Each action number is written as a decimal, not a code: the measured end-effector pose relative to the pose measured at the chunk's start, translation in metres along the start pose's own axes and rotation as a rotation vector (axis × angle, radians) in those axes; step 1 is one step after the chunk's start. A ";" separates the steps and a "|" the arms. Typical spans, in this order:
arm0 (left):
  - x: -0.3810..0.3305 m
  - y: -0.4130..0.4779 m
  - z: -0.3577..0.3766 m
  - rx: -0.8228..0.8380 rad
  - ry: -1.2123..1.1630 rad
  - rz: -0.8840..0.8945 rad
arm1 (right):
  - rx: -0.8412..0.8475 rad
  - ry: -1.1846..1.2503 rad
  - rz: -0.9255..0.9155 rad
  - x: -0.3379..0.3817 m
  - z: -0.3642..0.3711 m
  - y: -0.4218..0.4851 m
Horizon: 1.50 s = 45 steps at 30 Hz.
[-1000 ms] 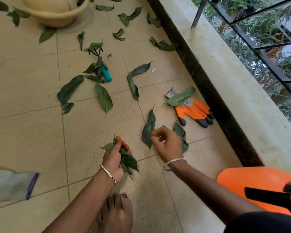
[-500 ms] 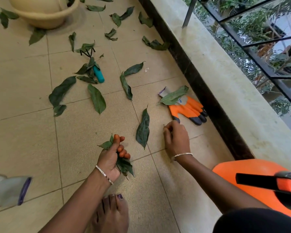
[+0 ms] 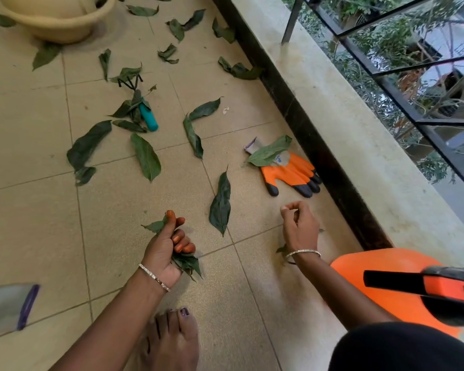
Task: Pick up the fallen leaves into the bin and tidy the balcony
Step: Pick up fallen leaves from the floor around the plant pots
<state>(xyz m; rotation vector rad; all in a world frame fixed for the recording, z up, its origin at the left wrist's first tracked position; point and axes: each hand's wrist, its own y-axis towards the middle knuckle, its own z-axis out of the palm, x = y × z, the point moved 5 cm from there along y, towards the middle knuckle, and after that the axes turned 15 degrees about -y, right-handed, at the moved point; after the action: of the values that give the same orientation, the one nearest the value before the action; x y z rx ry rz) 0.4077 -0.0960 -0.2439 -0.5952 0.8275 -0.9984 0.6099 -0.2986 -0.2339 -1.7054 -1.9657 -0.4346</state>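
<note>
My bare foot [image 3: 172, 341] is planted on the beige tiled floor [image 3: 38, 236]. At the left edge lies a grey fabric glove with a purple cuff edge [image 3: 8, 306], and to my right stands an orange plastic container with a black handle [image 3: 381, 277].

My left hand [image 3: 166, 245] is clenched around a bunch of green fallen leaves [image 3: 188, 265]. My right hand [image 3: 300, 226] hovers low with its fingers curled. The ends of a green leaf [image 3: 281, 249] peek from under it, but I cannot tell whether I grip that leaf.

Between my hands lies a long dark green leaf [image 3: 220, 202]. Beyond is an orange rubber glove with black fingertips [image 3: 289, 175], by the ledge, with a pale green leaf [image 3: 268, 152] on top. Farther off, more scattered leaves [image 3: 145, 156] lie around a teal-handled hand rake [image 3: 149, 119], and a cream plastic pot [image 3: 59, 22] stands at the far end.
</note>
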 end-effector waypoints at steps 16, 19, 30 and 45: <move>-0.004 -0.013 0.002 0.045 0.055 -0.097 | 0.461 1.040 0.075 0.146 0.032 -0.002; -0.016 -0.013 -0.005 0.038 0.048 -0.067 | 0.394 0.688 -0.016 0.136 0.052 0.009; -0.034 -0.012 -0.016 0.014 -0.015 -0.028 | 0.065 -0.598 -0.341 0.094 0.093 -0.004; -0.035 -0.004 -0.014 0.001 -0.055 -0.060 | 0.300 0.677 0.163 0.084 0.048 0.022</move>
<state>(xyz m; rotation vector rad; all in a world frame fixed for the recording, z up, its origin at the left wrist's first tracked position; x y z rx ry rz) 0.3839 -0.0666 -0.2378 -0.6471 0.7638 -1.0322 0.6164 -0.1992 -0.2286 -1.2889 -1.3163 -0.5380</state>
